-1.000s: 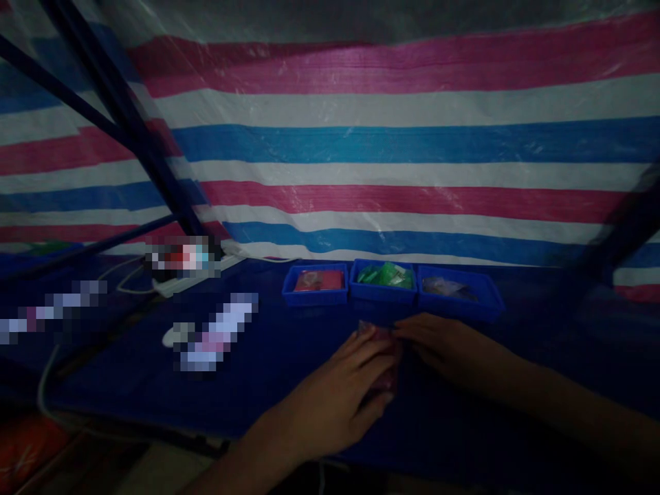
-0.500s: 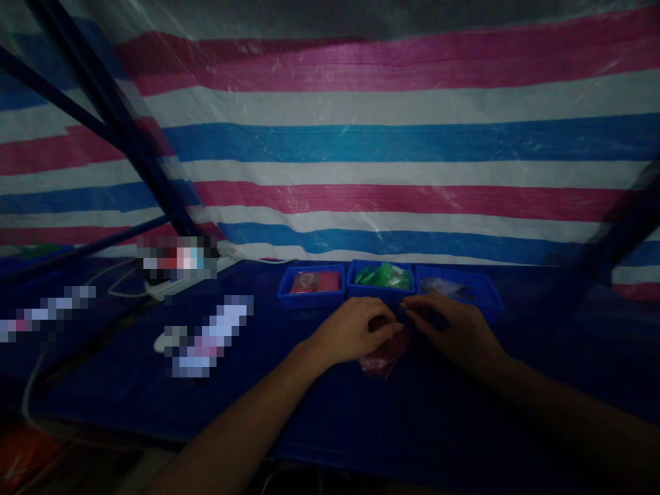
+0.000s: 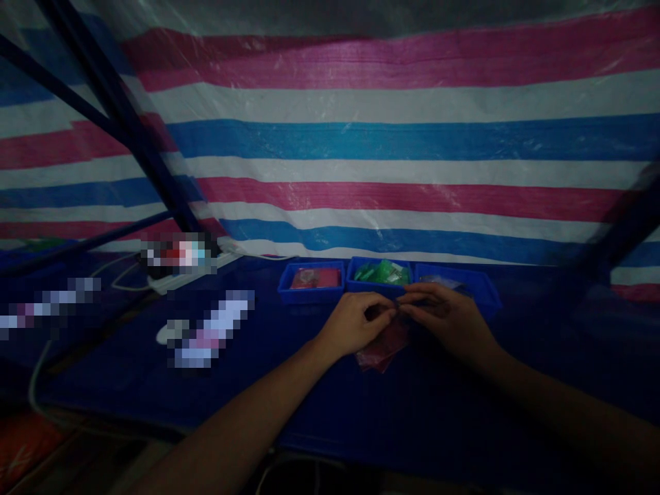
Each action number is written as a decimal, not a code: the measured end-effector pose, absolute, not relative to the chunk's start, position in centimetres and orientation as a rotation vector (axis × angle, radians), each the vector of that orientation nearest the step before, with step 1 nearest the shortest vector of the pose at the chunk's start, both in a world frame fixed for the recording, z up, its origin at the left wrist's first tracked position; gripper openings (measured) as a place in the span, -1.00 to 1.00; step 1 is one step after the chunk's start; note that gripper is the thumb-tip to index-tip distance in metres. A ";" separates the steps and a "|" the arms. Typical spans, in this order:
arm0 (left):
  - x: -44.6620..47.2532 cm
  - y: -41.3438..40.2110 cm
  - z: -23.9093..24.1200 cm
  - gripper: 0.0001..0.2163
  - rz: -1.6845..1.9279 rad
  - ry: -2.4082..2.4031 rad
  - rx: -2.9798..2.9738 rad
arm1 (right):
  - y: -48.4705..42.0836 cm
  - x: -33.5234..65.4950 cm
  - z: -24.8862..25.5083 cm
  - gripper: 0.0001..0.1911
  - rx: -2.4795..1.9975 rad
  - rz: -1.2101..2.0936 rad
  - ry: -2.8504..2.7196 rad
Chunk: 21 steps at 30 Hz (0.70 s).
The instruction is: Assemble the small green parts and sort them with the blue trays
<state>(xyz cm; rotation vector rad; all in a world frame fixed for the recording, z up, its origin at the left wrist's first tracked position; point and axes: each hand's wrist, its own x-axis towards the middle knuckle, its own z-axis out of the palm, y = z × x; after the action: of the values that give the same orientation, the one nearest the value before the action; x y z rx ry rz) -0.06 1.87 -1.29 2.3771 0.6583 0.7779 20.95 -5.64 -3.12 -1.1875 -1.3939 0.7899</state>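
Observation:
My left hand (image 3: 355, 322) and my right hand (image 3: 454, 316) meet over the blue table, with thumb and fingers pinched on both. Whatever lies between their fingertips is too small and dark to make out. Just below the fingers, a few reddish see-through plastic bags (image 3: 380, 352) rest on the table, partly covered by my left hand. Behind the hands stand three blue bins: the left bin (image 3: 312, 296) holds pink-red packets (image 3: 328, 278), and the middle bin (image 3: 376, 286) holds green packets (image 3: 384, 272). Clear packets (image 3: 444, 280) show in the right bin (image 3: 485, 294), which my right hand partly hides.
At the left of the table (image 3: 289, 385) are a white rounded object (image 3: 166, 334), a blurred-out pale strip (image 3: 216, 330) and a white power strip (image 3: 180, 276) with cables. Blue metal posts (image 3: 139, 148) rise at both sides. Striped plastic sheeting (image 3: 386, 141) hangs behind.
The fingertips of my two hands have come closer together and now meet. My right hand has shifted slightly left, and the view has tilted a little. The bins stay in place.

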 end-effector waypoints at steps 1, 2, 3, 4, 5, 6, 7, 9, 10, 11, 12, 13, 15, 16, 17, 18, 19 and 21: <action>-0.1 1.8 -1.3 -0.84 0.798 0.661 2.370 | -5.5 21.0 -3.3 -0.55 -1.179 0.802 -1.403; -0.1 1.8 -1.3 -0.85 0.817 0.662 2.366 | -5.5 21.0 -3.4 -0.55 -1.171 0.816 -1.418; -0.1 1.7 -1.3 -0.86 0.832 0.660 2.366 | -5.4 21.1 -3.6 -0.55 -1.166 0.825 -1.436; -0.1 1.7 -1.3 -0.86 0.843 0.652 2.371 | -5.3 21.0 -3.7 -0.56 -1.162 0.825 -1.456; -0.2 1.7 -1.4 -0.87 0.850 0.639 2.380 | -5.3 21.0 -3.8 -0.58 -1.159 0.816 -1.475; -0.2 1.6 -1.4 -0.87 0.856 0.624 2.391 | -5.3 20.9 -3.9 -0.60 -1.157 0.799 -1.488; -0.1 1.6 -1.4 -0.88 0.857 0.610 2.401 | -5.3 20.9 -4.0 -0.61 -1.155 0.781 -1.500; -0.1 1.5 -1.4 -0.88 0.849 0.591 2.423 | -5.3 20.6 -4.0 -0.64 -1.160 0.752 -1.533; 0.0 1.5 -1.4 -0.87 0.843 0.587 2.434 | -5.4 20.5 -3.9 -0.64 -1.165 0.738 -1.551; 0.0 1.4 -1.4 -0.87 0.834 0.587 2.444 | -5.5 20.4 -3.9 -0.64 -1.170 0.726 -1.569; 0.1 1.4 -1.4 -0.86 0.823 0.588 2.453 | -5.5 20.3 -3.8 -0.64 -1.174 0.715 -1.585; 0.1 1.4 -1.3 -0.86 0.813 0.589 2.460 | -5.6 20.2 -3.7 -0.64 -1.178 0.705 -1.595; 0.1 1.4 -1.3 -0.84 0.798 0.591 2.459 | -5.6 20.0 -3.6 -0.65 -1.182 0.697 -1.602; 0.1 1.4 -1.3 -0.84 0.796 0.593 2.451 | -5.6 20.0 -3.5 -0.65 -1.181 0.702 -1.599; 0.1 1.4 -1.3 -0.84 0.797 0.595 2.441 | -5.6 20.0 -3.5 -0.66 -1.177 0.709 -1.591; 0.1 1.5 -1.3 -0.85 0.800 0.598 2.431 | -5.6 20.0 -3.6 -0.66 -1.174 0.717 -1.581; 0.1 1.5 -1.3 -0.85 0.802 0.603 2.423 | -5.6 20.1 -3.6 -0.67 -1.171 0.723 -1.569; 0.0 1.6 -1.3 -0.87 0.802 0.603 2.414 | -5.5 20.2 -3.8 -0.68 -1.173 0.729 -1.552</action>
<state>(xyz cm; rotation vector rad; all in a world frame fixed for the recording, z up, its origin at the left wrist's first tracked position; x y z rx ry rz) 0.01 1.55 -1.31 2.4142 0.6033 0.8022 20.18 -5.53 -3.78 -1.1729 -1.5519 0.7291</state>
